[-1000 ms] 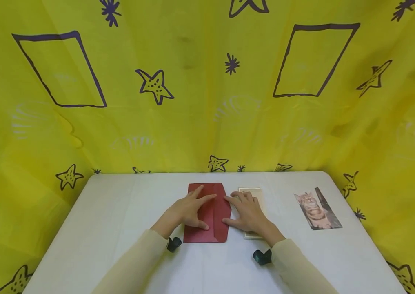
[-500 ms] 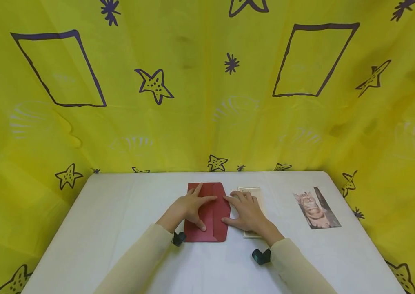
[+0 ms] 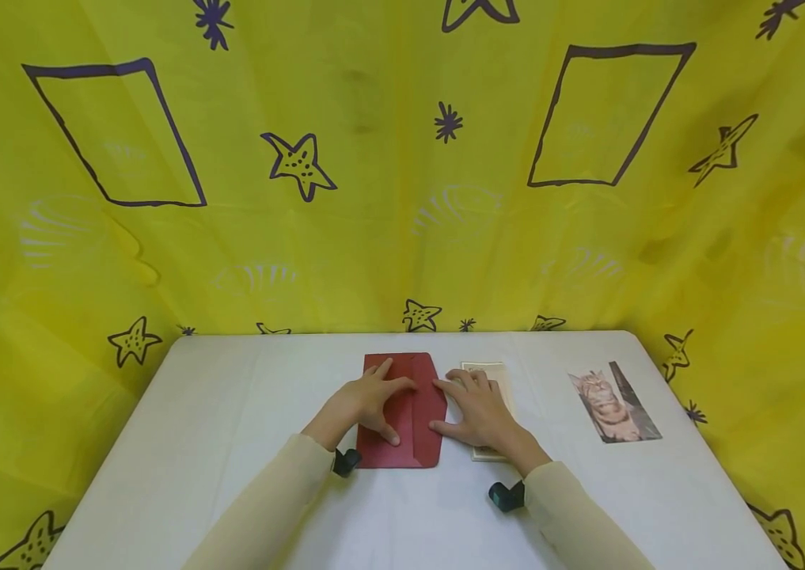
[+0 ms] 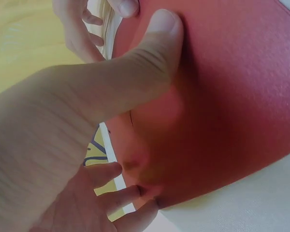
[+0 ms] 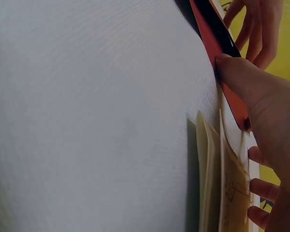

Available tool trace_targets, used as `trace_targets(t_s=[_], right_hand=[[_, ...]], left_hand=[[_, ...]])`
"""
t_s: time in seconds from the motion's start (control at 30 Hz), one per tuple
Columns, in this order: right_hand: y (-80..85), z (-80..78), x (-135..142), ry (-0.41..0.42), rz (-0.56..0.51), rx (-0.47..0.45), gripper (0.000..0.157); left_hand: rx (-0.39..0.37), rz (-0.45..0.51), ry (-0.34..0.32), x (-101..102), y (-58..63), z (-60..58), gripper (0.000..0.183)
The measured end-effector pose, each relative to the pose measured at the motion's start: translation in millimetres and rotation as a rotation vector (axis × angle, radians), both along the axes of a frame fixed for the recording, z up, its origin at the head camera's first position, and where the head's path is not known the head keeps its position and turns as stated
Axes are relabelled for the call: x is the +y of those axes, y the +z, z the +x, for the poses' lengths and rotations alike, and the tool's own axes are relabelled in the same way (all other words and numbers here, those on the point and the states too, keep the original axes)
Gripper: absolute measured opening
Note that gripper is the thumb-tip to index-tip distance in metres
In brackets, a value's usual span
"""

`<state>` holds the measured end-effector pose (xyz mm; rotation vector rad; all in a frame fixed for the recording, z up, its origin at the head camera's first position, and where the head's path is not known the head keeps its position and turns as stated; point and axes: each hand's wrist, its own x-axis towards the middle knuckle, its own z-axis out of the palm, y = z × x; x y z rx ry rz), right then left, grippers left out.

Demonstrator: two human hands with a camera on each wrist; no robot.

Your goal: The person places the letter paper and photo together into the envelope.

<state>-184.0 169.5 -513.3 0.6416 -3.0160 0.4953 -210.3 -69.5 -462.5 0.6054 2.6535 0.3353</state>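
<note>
A red envelope [image 3: 402,412] lies on the white table, its flap [image 3: 432,416] unfolded toward the right. My left hand [image 3: 362,402] rests on the envelope body with fingers and thumb spread; in the left wrist view the thumb touches the red paper [image 4: 246,72]. At the flap's right edge is my right hand [image 3: 479,412], index finger and thumb touching that edge, the other fingers loosely bent. In the right wrist view the flap [image 5: 208,41] stands slightly raised under the thumb. Beneath the right hand lies a cream folded card [image 3: 504,388], partly hidden by hand and wrist.
A photo of an orange cat [image 3: 612,408] lies tilted on the right side of the white table [image 3: 231,412]. A yellow curtain [image 3: 374,261] with drawn stars and frames hangs behind and along both sides. Black wrist cameras [image 3: 506,497] sit at both cuffs.
My left hand has shifted slightly to the right over the envelope, its thumb moving a little left. The right hand stays at the flap's edge. Envelope, card and photo keep their places.
</note>
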Motion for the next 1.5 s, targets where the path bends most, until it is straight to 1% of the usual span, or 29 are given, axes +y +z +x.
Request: trace_targets(t_s=[0.13,0.27,0.43,0.57,0.73,1.03,1.2,1.27,1.5], right_hand=[[-0.1,-1.3,0,-0.008,0.007,-0.006,0.078],[0.0,-1.1,-1,-0.013,0.006,-0.017,0.079],[0.4,-0.2,-1,-0.019,0.008,-0.032,0.08],[0.0,-0.1,-1,-0.022,0.012,-0.025,0.08],[0.8,0.6,-1,-0.017,0.018,-0.025,0.08],[1.8,0.2,0,-0.009,0.019,-0.015,0.079],[3.2,1.5,0,-0.018,0.017,-0.023,0.08],[3.0,1.7,0,-0.017,0.017,-0.021,0.08],[1.6,1.7,0,-0.018,0.018,-0.013,0.078]], left_hand=[[-0.006,0.019,0.001,-1,1.0,-0.2,0.092],[-0.018,0.01,0.004,-1,1.3,-1.1,0.097],[-0.019,-0.021,0.005,1,1.2,-2.0,0.093],[-0.001,-0.018,0.001,1,1.4,-2.4,0.09],[0.01,0.024,-0.002,-3,1.4,-3.4,0.087],[-0.012,0.112,-0.024,-13,-3.9,-6.6,0.088],[-0.04,0.16,-0.026,-16,-1.2,-6.7,0.09],[-0.037,0.154,-0.026,-17,-0.1,-6.2,0.091],[0.001,0.079,-0.019,-13,2.2,-4.6,0.093]])
